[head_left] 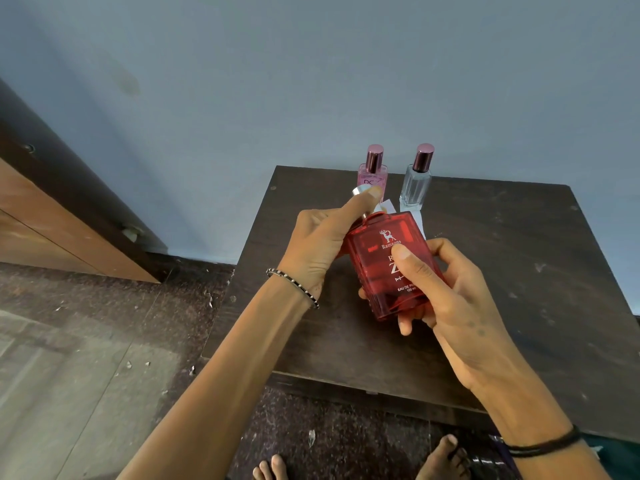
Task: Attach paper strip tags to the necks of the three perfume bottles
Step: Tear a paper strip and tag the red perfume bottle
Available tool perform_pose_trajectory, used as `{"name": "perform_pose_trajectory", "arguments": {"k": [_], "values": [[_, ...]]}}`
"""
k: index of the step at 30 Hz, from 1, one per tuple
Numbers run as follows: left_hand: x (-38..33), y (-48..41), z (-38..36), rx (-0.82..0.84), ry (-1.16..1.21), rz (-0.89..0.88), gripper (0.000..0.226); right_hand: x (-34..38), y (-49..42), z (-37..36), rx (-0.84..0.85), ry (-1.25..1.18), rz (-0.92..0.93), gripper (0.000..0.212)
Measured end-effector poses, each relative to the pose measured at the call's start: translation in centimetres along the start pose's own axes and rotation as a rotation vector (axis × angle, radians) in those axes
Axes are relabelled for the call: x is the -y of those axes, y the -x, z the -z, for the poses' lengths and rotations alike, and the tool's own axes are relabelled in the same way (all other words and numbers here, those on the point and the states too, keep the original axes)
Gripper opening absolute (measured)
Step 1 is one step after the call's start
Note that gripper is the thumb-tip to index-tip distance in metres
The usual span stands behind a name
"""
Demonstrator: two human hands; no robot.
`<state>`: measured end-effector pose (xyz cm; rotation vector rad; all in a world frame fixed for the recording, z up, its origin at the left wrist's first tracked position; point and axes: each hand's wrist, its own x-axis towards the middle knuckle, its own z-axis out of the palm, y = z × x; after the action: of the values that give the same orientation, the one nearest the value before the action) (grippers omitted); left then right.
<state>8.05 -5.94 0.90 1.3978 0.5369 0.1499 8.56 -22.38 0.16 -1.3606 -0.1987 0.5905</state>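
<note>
Red perfume bottle [388, 268] tilted above table [519, 271], right hand [446, 289] gripping body, left hand [329, 237] pinching neck

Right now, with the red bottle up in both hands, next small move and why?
Probably wrap the paper strip around the neck. The right hand holds the red bottle by its body, the left hand is at the neck, and the strip's end sticks out loose.

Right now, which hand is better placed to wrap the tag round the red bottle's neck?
Left, probably. The left hand is already at the neck of the red bottle, beside the paper tag. The right hand grips the body and steadies it.
</note>
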Motion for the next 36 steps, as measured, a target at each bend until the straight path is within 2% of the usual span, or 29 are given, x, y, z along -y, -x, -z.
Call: {"name": "perform_pose_trajectory", "arguments": {"k": [6, 14, 21, 24, 29, 36], "values": [[0.1, 0.2, -0.4, 0.005, 0.019, 0.030, 0.041, -0.1, 0.2, 0.0, 0.020, -0.107, -0.015, 0.039], [-0.3, 0.2, -0.4, 0.024, 0.067, 0.043, 0.032, -0.2, -0.6, 0.2, 0.000, -0.029, -0.016, 0.042], [-0.2, -0.5, -0.5, 0.037, 0.118, 0.041, 0.068, 0.1, 0.1, 1.3, 0.005, -0.056, 0.019, 0.036], [-0.2, -0.5, -0.7, 0.012, 0.196, 0.048, 0.057, 0.0, 0.1, 2.0, -0.006, -0.065, 0.028, 0.033], [0.5, -0.5, -1.4, 0.019, 0.118, -0.049, 0.023, -0.2, -0.1, 3.3, -0.042, -0.035, 0.089, 0.046], [2.4, -0.1, -2.5, 0.029, 0.053, -0.091, 0.025, -0.2, 0.1, 5.0, -0.190, 0.058, 0.199, 0.039]]}}
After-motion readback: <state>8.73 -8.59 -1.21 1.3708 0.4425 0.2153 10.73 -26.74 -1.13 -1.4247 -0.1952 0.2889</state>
